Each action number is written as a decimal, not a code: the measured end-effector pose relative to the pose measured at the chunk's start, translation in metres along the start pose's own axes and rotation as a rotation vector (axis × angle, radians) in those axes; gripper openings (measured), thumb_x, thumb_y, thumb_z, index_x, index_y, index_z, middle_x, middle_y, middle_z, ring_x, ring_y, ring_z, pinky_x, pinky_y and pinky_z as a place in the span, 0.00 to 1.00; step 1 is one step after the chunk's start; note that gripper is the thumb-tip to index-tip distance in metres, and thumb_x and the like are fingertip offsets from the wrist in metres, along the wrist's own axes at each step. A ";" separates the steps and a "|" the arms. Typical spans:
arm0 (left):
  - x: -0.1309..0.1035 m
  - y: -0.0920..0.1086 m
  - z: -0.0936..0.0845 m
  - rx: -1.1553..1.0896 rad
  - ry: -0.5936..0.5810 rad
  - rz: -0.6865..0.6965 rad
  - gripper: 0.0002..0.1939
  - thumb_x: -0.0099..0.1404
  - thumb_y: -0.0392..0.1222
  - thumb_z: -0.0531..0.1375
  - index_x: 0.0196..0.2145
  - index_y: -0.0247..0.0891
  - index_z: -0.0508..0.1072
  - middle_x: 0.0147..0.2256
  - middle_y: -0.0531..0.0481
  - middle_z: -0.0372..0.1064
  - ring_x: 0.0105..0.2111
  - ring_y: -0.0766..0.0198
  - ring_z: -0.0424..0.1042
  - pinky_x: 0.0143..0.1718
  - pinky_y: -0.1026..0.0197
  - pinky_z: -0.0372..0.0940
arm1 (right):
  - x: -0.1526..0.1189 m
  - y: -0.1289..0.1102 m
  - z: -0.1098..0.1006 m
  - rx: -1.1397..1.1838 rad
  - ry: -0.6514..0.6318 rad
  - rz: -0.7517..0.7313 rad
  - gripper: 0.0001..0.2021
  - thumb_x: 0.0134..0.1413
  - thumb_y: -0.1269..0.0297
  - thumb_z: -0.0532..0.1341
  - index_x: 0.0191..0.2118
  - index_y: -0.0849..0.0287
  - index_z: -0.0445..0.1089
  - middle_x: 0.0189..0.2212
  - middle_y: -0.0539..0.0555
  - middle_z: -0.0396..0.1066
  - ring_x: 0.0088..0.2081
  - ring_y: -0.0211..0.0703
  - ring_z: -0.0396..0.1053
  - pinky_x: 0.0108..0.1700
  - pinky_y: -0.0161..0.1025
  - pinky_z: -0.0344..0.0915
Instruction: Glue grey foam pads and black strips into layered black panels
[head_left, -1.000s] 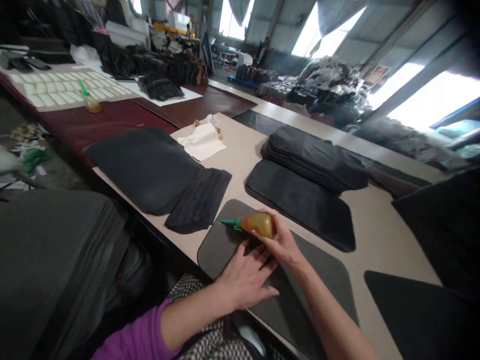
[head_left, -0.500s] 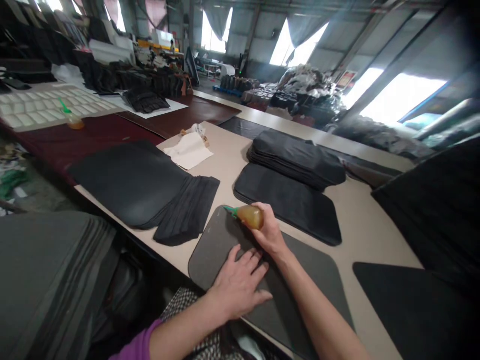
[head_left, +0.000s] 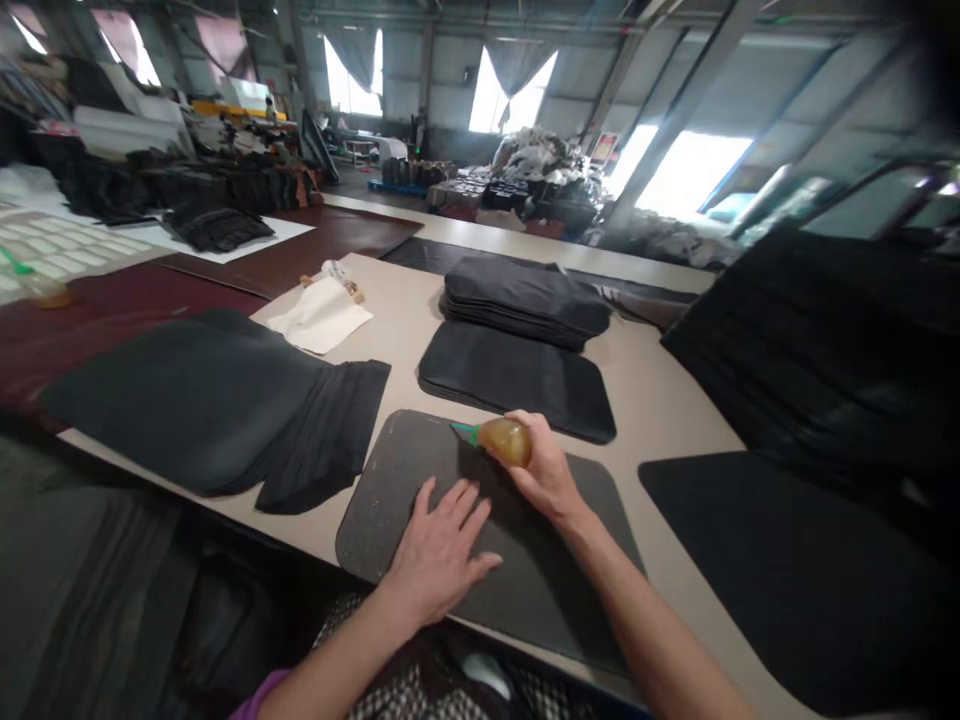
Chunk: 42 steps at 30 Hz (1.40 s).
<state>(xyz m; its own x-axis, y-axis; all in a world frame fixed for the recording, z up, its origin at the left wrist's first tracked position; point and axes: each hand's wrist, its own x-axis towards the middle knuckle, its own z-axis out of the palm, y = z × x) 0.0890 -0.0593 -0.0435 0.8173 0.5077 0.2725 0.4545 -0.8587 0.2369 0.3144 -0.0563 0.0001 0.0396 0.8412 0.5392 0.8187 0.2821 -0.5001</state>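
Note:
A dark grey panel with rounded corners point(head_left: 382, 490) lies flat in front of me near the table's front edge. My left hand point(head_left: 442, 545) rests on it, palm down with the fingers spread. In my right hand point(head_left: 544, 465) is a squeeze bottle point(head_left: 504, 440) of amber liquid, probably glue, tipped on its side. Its green nozzle points left and sits at the panel's far edge; I cannot tell whether the tip touches. Faint specks show on the panel's left part.
Behind the panel stand two stacks of black rounded pieces, a nearer one point(head_left: 517, 380) and a farther one point(head_left: 525, 300). Black sheets point(head_left: 187, 400) and strips point(head_left: 330, 440) lie left, near a white cloth point(head_left: 322, 315). Another black panel point(head_left: 750, 540) lies right. A second bottle point(head_left: 49, 292) stands far left.
My view has turned to the right, so the table's things sit farther left. The bottle's nozzle has moved right along the panel's far edge, away from the left corner. My left hand stays flat.

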 end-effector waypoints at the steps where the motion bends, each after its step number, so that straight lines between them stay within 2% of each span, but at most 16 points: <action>1: 0.000 0.000 0.001 0.015 0.001 0.005 0.32 0.75 0.64 0.43 0.67 0.45 0.59 0.69 0.46 0.55 0.68 0.54 0.52 0.67 0.38 0.45 | -0.004 0.001 -0.006 -0.009 -0.003 0.010 0.22 0.63 0.57 0.63 0.58 0.53 0.58 0.47 0.58 0.64 0.47 0.53 0.67 0.49 0.48 0.67; 12: 0.002 0.002 0.007 0.140 -0.030 0.054 0.29 0.76 0.60 0.47 0.68 0.46 0.58 0.70 0.48 0.52 0.68 0.52 0.55 0.65 0.37 0.49 | -0.062 0.030 -0.079 -0.152 0.053 0.146 0.21 0.63 0.58 0.62 0.58 0.53 0.59 0.49 0.58 0.65 0.49 0.54 0.67 0.51 0.47 0.66; 18: 0.002 0.001 0.011 0.191 -0.031 0.087 0.29 0.76 0.58 0.49 0.69 0.45 0.57 0.70 0.47 0.52 0.67 0.50 0.55 0.65 0.37 0.49 | -0.098 0.049 -0.119 -0.221 0.121 0.277 0.22 0.62 0.55 0.63 0.58 0.51 0.60 0.50 0.56 0.66 0.50 0.53 0.68 0.52 0.47 0.66; 23: 0.001 -0.001 0.015 0.197 -0.001 0.106 0.30 0.75 0.58 0.49 0.69 0.47 0.57 0.70 0.47 0.52 0.68 0.50 0.55 0.65 0.38 0.49 | -0.124 0.056 -0.145 -0.249 0.180 0.358 0.21 0.62 0.53 0.62 0.57 0.51 0.62 0.48 0.56 0.66 0.46 0.52 0.69 0.47 0.46 0.67; 28: 0.002 -0.002 0.018 0.214 -0.001 0.105 0.30 0.75 0.57 0.50 0.69 0.47 0.56 0.70 0.47 0.51 0.68 0.50 0.54 0.65 0.38 0.48 | -0.145 0.065 -0.166 -0.299 0.258 0.422 0.23 0.60 0.52 0.64 0.57 0.51 0.62 0.48 0.55 0.67 0.46 0.53 0.69 0.47 0.46 0.67; 33: 0.002 -0.002 0.019 0.225 0.002 0.112 0.30 0.75 0.56 0.50 0.69 0.45 0.58 0.70 0.46 0.51 0.68 0.50 0.54 0.66 0.39 0.47 | -0.160 0.073 -0.176 -0.392 0.414 0.444 0.25 0.57 0.49 0.65 0.57 0.53 0.63 0.47 0.56 0.67 0.47 0.54 0.69 0.48 0.48 0.68; 35: 0.002 -0.001 0.018 0.229 -0.005 0.112 0.30 0.75 0.56 0.50 0.69 0.44 0.58 0.70 0.45 0.51 0.68 0.49 0.54 0.66 0.39 0.47 | -0.165 0.067 -0.174 -0.368 0.530 0.458 0.27 0.56 0.47 0.67 0.56 0.54 0.64 0.49 0.57 0.67 0.49 0.55 0.69 0.52 0.49 0.67; 37: 0.002 0.000 0.016 0.229 -0.015 0.111 0.30 0.75 0.56 0.50 0.69 0.44 0.58 0.70 0.45 0.51 0.68 0.49 0.54 0.66 0.38 0.48 | -0.173 0.054 -0.169 -0.289 0.616 0.533 0.28 0.55 0.45 0.68 0.56 0.53 0.65 0.50 0.56 0.68 0.49 0.54 0.69 0.53 0.49 0.67; 40: 0.002 0.001 0.014 0.221 -0.037 0.105 0.29 0.75 0.56 0.50 0.69 0.44 0.59 0.70 0.44 0.51 0.68 0.49 0.54 0.65 0.38 0.49 | -0.189 0.032 -0.162 -0.163 0.606 0.665 0.28 0.55 0.43 0.67 0.56 0.52 0.66 0.51 0.55 0.69 0.49 0.53 0.71 0.51 0.47 0.68; 42: 0.003 0.002 0.013 0.211 -0.045 0.098 0.29 0.75 0.56 0.50 0.69 0.44 0.59 0.70 0.44 0.51 0.68 0.49 0.54 0.66 0.37 0.49 | -0.197 0.021 -0.158 -0.160 0.573 0.697 0.29 0.54 0.43 0.68 0.55 0.53 0.67 0.51 0.55 0.70 0.48 0.53 0.71 0.50 0.47 0.68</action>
<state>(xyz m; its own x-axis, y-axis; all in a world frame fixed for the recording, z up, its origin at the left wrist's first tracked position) 0.0967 -0.0603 -0.0543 0.8742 0.4213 0.2413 0.4319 -0.9019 0.0099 0.4146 -0.2889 -0.0093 0.7977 0.4273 0.4255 0.5708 -0.3073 -0.7614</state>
